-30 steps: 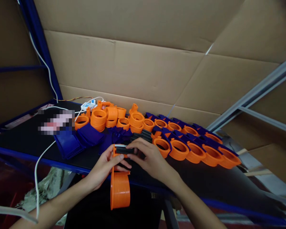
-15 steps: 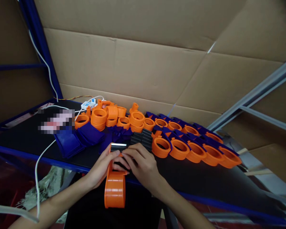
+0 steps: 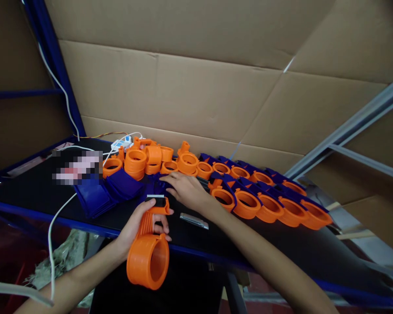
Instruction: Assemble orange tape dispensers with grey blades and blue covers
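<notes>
My left hand (image 3: 136, 222) is wrapped around the ribbed handle of an orange tape dispenser (image 3: 148, 264) at the table's front edge. The dispenser's ring hangs downward, and its head with a dark plate and a toothed metal blade (image 3: 155, 196) points up under my thumb. My right hand (image 3: 185, 188) reaches over a heap of small dark blue plastic pieces (image 3: 155, 185), its fingers stretched out and apart. Whether its fingertips touch the heap is hard to tell. Below my right wrist lies a flat silvery strip (image 3: 194, 220) on the black tabletop.
Orange dispenser bodies (image 3: 136, 163) are piled at the back. Rows of dispensers with dark blue flaps (image 3: 247, 203) stand to the right. Dark blue flat sheets (image 3: 96, 196) lie stacked on the left, near a power strip (image 3: 121, 143) and a white cable (image 3: 51, 235).
My right hand has left the dispenser's head and moved up to the dark blue pieces. The dispenser has turned and shifted slightly left in my left hand. The silvery strip has come into sight.
</notes>
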`<state>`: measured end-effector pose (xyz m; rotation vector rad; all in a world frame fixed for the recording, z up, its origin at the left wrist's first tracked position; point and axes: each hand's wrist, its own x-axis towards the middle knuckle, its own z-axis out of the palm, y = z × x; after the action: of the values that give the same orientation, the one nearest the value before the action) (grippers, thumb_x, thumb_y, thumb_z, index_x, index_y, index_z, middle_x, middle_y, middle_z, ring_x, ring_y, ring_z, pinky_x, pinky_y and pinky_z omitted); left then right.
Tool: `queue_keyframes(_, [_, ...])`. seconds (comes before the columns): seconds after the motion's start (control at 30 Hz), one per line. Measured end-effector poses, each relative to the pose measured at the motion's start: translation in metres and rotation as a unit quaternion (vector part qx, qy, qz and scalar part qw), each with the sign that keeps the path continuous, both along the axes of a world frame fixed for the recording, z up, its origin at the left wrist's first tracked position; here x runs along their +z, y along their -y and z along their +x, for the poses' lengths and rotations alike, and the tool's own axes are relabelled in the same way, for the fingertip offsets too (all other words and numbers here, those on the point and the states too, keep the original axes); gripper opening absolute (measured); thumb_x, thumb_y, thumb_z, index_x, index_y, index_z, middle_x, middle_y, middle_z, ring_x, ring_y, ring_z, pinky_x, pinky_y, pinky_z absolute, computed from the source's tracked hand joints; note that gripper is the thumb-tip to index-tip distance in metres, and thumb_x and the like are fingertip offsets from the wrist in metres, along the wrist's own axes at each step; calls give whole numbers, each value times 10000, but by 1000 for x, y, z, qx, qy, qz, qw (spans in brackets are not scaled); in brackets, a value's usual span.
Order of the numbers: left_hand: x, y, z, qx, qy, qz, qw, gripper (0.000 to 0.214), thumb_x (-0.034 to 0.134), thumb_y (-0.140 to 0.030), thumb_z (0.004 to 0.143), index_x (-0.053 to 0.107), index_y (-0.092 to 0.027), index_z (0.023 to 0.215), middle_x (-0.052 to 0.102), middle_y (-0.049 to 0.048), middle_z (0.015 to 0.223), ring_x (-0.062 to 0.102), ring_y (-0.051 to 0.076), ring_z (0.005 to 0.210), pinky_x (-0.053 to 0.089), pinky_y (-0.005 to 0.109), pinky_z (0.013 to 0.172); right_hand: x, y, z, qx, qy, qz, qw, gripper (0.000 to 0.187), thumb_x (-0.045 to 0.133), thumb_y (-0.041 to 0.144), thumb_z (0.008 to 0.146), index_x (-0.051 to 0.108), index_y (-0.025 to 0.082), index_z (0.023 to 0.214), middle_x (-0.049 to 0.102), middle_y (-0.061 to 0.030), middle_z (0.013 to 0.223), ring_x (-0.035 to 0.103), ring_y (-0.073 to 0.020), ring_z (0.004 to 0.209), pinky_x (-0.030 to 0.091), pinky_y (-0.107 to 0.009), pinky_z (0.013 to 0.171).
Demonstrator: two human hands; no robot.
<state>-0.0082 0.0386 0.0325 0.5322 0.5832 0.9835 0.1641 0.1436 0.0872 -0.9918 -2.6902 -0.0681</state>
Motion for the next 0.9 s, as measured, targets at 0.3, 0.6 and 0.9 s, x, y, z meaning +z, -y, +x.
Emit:
queue_keyframes(0.3, [3,2,4,31,-2,22,999,231,617,-339,879,642,-110,880,666,61,676,655,188,561,612,377,611,-8,-7,-6,13,-24,0,1000,235,529,173,971,689,184,1142,690,-103,1105,629,-197,1026,476,-301,879])
queue_keyframes(0.6, [8,4,6,54,-18,39,998,360,619,-372,888,625,-80,1099,726,117,792,707,225,614,592,347,605,11,15,22,-21,-265,-51,963,232,617,195,898,734,215,1097,656,-21,838,564,-125,662,461,-243,617])
queue_keyframes(0.9, [1,5,7,74,-6,12,997,276,662,-359,868,523,-178,1024,765,141,912,762,284,692,597,390,664,11,72,21,11,-333,-198,922,239,666,301,902,729,242,1124,662,-40,922,607,-120,704,484,-215,547])
